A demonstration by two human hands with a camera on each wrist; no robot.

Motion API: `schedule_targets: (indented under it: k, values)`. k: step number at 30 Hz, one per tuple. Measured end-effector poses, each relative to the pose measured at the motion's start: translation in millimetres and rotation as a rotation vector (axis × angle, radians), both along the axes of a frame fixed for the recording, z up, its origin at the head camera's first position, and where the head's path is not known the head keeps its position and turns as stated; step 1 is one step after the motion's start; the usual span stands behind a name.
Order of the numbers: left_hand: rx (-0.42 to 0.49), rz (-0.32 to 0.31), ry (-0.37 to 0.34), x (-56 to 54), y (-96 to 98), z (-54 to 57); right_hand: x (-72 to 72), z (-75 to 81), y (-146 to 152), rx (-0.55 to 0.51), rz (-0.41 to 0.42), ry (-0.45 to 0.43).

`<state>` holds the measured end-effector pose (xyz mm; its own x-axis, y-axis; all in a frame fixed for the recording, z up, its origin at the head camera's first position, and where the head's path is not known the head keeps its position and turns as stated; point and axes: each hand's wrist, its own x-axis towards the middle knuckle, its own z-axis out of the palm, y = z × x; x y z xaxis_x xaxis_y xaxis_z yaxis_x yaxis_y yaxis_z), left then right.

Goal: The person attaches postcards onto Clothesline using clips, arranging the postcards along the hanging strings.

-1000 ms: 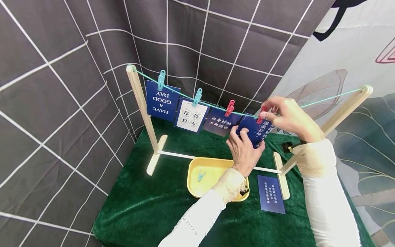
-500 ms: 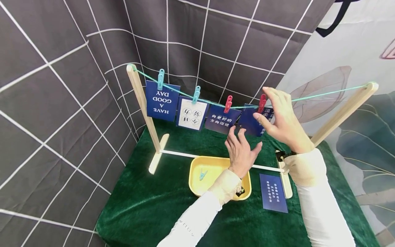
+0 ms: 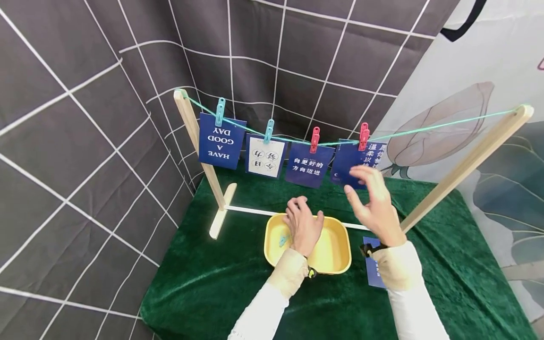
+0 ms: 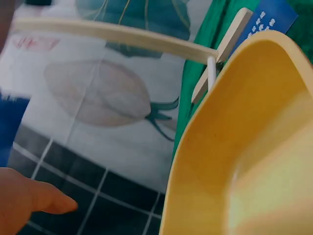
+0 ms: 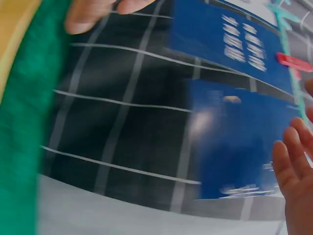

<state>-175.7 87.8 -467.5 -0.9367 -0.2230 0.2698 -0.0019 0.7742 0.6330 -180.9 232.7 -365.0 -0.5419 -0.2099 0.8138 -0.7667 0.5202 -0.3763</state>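
Over the yellow tray (image 3: 335, 245) my left hand (image 3: 303, 225) hovers with loosely bent fingers, holding nothing. Inside the tray, left of that hand, lies a light-blue clothespin (image 3: 282, 241). My right hand (image 3: 376, 203) is empty, fingers parted, in front of the rightmost hanging blue card (image 3: 344, 163). A red clothespin (image 3: 363, 137) fastens this card to the green string (image 3: 446, 125). To its left hang a dark blue card (image 3: 308, 165) under another red clothespin (image 3: 314, 140), a white card (image 3: 264, 156) and a "HAVE A GOOD DAY" card (image 3: 221, 141), the last two under light-blue clothespins.
Wooden posts, left (image 3: 212, 182) and right (image 3: 467, 167), hold up the string, with a white rod (image 3: 250, 210) joining them low down. A loose blue card (image 3: 374, 274) lies right of the tray on the green cloth (image 3: 199, 293), partly hidden by the right wrist.
My right hand has let go of the red clothespin and come down and back. My left hand has left the rightmost card and moved down-left over the tray. The card hangs by itself.
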Motion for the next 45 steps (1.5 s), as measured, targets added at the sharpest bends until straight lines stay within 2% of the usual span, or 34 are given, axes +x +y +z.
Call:
schedule_targets:
  k: [2, 5, 9, 11, 13, 15, 19, 22, 24, 28, 31, 39, 45]
  values:
    - [0.010, 0.020, -0.050, 0.2, -8.6, -4.6, 4.6, -19.2, -0.5, -0.019, 0.005, -0.055]
    - [0.012, 0.030, -0.165, 1.7, -22.4, -9.7, 14.2, -49.6, -3.3, -0.043, 0.004, -0.145]
    - [0.032, -0.015, -0.352, 11.7, -42.1, -11.4, 31.1, -86.2, -13.0, -0.036, -0.019, -0.297]
    - [0.025, -0.042, -0.399, 20.4, -51.2, -12.4, 38.8, -100.6, -19.9, 0.004, -0.033, -0.402]
    - [0.003, -0.054, -0.384, 29.5, -59.6, -16.2, 44.7, -112.7, -27.3, 0.067, -0.025, -0.533]
    - [-0.025, -0.045, -0.331, 37.8, -67.5, -21.3, 48.5, -122.5, -34.8, 0.139, -0.010, -0.670]
    - [0.030, 0.015, -0.217, 48.9, -84.1, -32.6, 50.7, -137.4, -50.6, 0.306, 0.027, -0.935]
    - [0.086, 0.062, -0.194, 51.7, -97.2, -38.9, 49.4, -145.2, -62.6, 0.426, 0.046, -1.046]
    - [0.097, 0.065, -0.212, 52.2, -104.2, -43.3, 48.1, -148.9, -70.6, 0.456, 0.069, -1.070]
    - [0.069, 0.004, -0.225, 52.4, -111.5, -54.8, 44.4, -154.4, -86.4, 0.473, 0.100, -1.022]
    - [0.035, -0.024, -0.208, 53.0, -112.4, -63.8, 40.2, -159.2, -96.4, 0.481, 0.090, -1.019]
    - [-0.012, -0.023, -0.186, 55.3, -113.2, -71.7, 37.5, -170.0, -108.1, 0.497, 0.005, -1.078]
    - [-0.039, -0.015, -0.168, 57.2, -116.1, -79.0, 39.5, -175.7, -111.8, 0.423, -0.007, -1.043]
